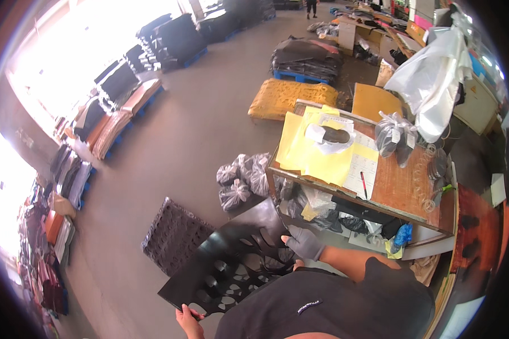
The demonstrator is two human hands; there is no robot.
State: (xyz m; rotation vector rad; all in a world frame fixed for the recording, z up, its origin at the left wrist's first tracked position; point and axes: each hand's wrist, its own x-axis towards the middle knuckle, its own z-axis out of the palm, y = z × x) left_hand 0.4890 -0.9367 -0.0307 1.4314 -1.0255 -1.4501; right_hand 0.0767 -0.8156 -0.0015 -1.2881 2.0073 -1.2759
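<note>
A large black sheet (189,281), cut through with many rounded holes, hangs tilted in front of my body. My left hand (191,320) grips its near left corner, fingers curled over the edge. At the sheet's right end, my right hand (304,244) in a grey glove with bare fingertips closes on the edge. The far part of the sheet is smooth and shiny, and floor shows through the holes. Below and beyond it on the floor lies a dark stack of similarly holed sheets (172,236), partly covered by the held sheet.
A wooden table (398,183) on my right bears yellow papers (297,144), a red pen (363,185) and a plastic bag (395,135). Tied bags (234,192) sit beside it. Yellow holed sheets (285,100) lie behind; stacks on blue pallets (119,127) line the left.
</note>
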